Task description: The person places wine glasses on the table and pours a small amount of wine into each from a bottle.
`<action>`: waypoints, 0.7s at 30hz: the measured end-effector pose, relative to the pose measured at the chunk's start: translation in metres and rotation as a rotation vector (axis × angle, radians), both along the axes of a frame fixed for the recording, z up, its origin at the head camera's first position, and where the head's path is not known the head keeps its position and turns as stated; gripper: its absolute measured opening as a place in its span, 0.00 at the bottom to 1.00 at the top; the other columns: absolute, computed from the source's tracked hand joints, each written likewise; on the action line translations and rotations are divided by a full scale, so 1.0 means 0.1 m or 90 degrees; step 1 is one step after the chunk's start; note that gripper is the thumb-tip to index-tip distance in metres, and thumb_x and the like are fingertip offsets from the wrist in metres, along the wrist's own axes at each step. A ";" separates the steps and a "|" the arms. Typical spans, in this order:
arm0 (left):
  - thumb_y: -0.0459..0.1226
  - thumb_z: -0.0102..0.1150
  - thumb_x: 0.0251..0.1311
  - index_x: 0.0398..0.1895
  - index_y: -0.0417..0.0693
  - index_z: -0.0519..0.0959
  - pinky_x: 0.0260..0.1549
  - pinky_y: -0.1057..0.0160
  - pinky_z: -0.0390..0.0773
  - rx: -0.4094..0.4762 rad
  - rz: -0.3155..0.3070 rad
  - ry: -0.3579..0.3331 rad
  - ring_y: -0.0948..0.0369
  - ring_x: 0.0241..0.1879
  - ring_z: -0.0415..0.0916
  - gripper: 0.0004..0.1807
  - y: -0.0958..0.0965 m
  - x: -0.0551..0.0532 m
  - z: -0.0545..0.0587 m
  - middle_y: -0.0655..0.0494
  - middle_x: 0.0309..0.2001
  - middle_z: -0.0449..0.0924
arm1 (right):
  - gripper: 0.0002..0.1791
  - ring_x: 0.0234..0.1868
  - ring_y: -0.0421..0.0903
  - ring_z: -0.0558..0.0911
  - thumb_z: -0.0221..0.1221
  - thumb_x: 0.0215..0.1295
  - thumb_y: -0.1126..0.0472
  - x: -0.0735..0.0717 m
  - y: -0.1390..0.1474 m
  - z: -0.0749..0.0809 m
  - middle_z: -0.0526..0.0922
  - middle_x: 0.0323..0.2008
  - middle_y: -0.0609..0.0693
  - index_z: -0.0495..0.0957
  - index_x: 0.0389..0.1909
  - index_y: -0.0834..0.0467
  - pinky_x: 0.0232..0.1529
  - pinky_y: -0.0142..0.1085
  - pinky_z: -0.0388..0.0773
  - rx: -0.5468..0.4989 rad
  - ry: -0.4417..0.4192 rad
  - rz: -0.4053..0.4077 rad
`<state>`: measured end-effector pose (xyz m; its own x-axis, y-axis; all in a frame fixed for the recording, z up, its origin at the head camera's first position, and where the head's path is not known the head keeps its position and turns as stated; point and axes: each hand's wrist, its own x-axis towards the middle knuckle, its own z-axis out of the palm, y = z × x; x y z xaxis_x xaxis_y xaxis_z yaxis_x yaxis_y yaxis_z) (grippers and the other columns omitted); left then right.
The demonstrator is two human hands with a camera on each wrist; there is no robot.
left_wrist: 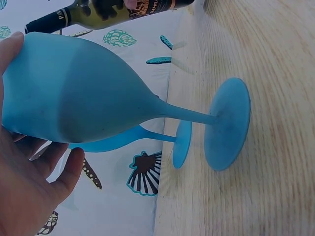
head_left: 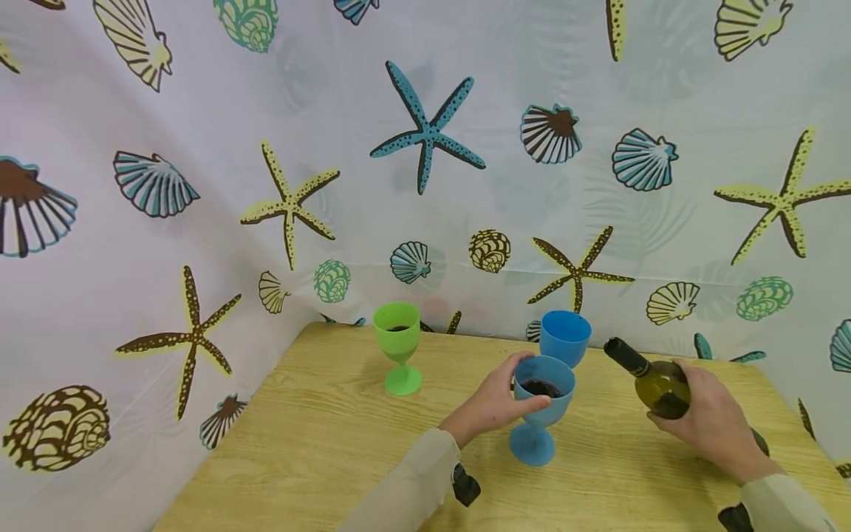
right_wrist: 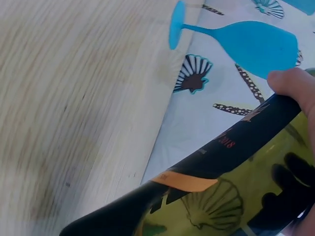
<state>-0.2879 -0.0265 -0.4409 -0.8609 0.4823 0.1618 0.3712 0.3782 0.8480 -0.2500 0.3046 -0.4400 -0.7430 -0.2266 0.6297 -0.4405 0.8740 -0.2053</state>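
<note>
My left hand (head_left: 488, 403) grips the bowl of a light blue goblet (head_left: 550, 415), its fingers round the far side and the thumb across the front. Dark liquid lies inside that goblet. In the left wrist view its foot (left_wrist: 229, 125) is at the tabletop. To the right, my right hand (head_left: 714, 417) holds a wine bottle (head_left: 654, 380) of yellow-green glass around its body. The bottle is tilted, its dark neck pointing up and left, apart from the goblet rim. A dark label with an orange band shows on the bottle (right_wrist: 197, 147) in the right wrist view.
Just behind the held goblet stands a darker blue goblet (head_left: 565, 338). A green goblet (head_left: 397, 340) with dark liquid stands at the back left of the wooden table (head_left: 319, 443). A curtain (head_left: 465, 214) printed with shells and starfish hangs behind the table.
</note>
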 end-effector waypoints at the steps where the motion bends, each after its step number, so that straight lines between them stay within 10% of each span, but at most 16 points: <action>1: 0.50 0.62 0.59 0.71 0.58 0.55 0.57 0.52 0.69 0.001 -0.001 0.002 0.58 0.64 0.62 0.40 0.00 0.00 -0.01 0.59 0.67 0.61 | 0.50 0.39 0.64 0.75 0.79 0.29 0.60 0.01 -0.01 0.01 0.74 0.42 0.68 0.65 0.57 0.73 0.35 0.58 0.73 -0.019 -0.015 -0.008; 21: 0.53 0.62 0.57 0.72 0.58 0.55 0.56 0.56 0.70 -0.003 0.006 0.009 0.59 0.63 0.63 0.42 0.01 -0.02 -0.04 0.60 0.67 0.61 | 0.50 0.47 0.66 0.74 0.74 0.46 0.54 0.15 -0.28 0.06 0.71 0.52 0.68 0.56 0.67 0.61 0.40 0.61 0.72 -0.333 -0.129 -0.098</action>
